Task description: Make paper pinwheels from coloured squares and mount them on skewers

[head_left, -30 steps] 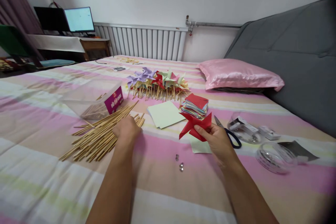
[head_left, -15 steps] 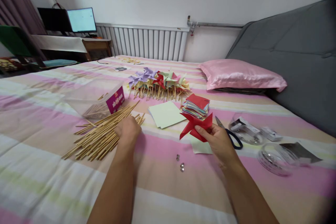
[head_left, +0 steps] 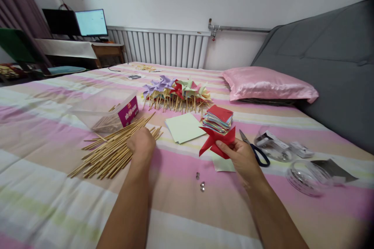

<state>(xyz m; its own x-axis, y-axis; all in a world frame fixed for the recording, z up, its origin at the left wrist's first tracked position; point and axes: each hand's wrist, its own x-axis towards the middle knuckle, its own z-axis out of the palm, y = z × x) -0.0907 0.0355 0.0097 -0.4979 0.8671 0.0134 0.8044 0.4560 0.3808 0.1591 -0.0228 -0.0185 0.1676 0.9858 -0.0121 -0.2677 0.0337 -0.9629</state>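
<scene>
My right hand (head_left: 241, 155) pinches a folded red paper pinwheel head (head_left: 217, 142) just above the striped bedsheet. My left hand (head_left: 142, 144) rests with curled fingers on the near end of a loose pile of wooden sticks (head_left: 112, 149); whether it grips one I cannot tell. Between the hands lie pale green paper squares (head_left: 184, 126) and a stack of coloured paper squares (head_left: 217, 118) topped in red. Two small metal pins (head_left: 200, 181) lie on the sheet in front of me.
Finished pinwheels on sticks (head_left: 175, 91) are heaped further back. A clear plastic box (head_left: 102, 111) holds more sticks. Scissors (head_left: 255, 149), clear plastic containers (head_left: 306, 177) and a stapler-like item (head_left: 270, 142) lie to the right. A pink pillow (head_left: 267, 83) sits against the grey headboard.
Almost nothing has moved. My left hand has shifted slightly on the stick pile; my right hand keeps the red pinwheel in the same place.
</scene>
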